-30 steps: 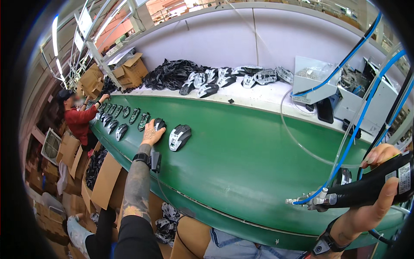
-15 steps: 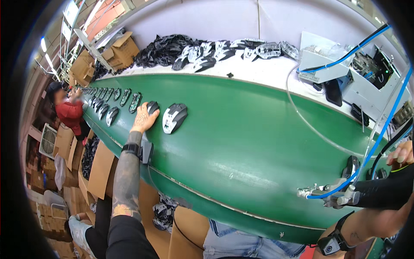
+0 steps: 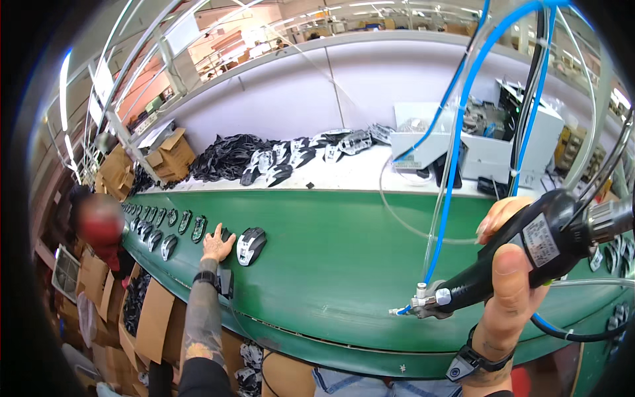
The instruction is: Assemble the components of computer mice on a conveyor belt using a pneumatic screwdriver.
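Left hand, left of the frame's centre, reaches over a dark mouse on the green worktop, index finger and thumb parted around it; whether they grip it cannot be told. Lower right, the right hand wraps its thumb and fingers around a black tool. A careless shift of the left fingers could knock the silver mouse just beside, and a swing of the tool could snag the blue hose running up from its front. The dark mouse is mostly hidden, showing only a rounded black top. Its silver neighbour lies tilted, with a pale, angular shell, a black right flank and a small dark opening near its lower end.
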A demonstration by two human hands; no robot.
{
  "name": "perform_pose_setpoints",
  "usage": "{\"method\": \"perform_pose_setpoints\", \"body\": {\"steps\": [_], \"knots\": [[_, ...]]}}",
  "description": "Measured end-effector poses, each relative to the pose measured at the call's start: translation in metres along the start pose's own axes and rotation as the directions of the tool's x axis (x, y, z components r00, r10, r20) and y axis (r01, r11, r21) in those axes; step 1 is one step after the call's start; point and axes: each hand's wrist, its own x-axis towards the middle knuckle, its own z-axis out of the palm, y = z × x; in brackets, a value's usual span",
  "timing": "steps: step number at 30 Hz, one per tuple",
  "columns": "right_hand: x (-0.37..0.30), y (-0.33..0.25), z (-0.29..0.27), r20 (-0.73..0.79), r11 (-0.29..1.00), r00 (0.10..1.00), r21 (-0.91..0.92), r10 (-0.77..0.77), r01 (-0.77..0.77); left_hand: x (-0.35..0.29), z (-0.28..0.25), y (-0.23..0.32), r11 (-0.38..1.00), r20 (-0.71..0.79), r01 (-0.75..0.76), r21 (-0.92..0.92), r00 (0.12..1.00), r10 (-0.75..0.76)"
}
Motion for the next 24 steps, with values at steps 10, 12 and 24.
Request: {"method": "perform_pose_setpoints", "body": {"steps": [10,12,24], "knots": [[0.005,-0.004,-0.025,0.124,0.981,0.989,0.163,0.082,-0.102,-0.038,0.002,0.038,0.976,-0.427,-0.218,0.012,0.881,0.202],[0.005,-0.017,-0.025,0.142,0.981,0.988,0.179,0.052,-0.077,-0.047,0.009,0.014,0.818,-0.415,-0.572,0.061,0.731,0.542],[0.011,0.001,-0.04,-0.18,0.969,0.984,0.241,-0.019,0.063,-0.203,-0.054,0.254,-0.077,0.297,0.463,-0.883,0.679,0.672]]}}
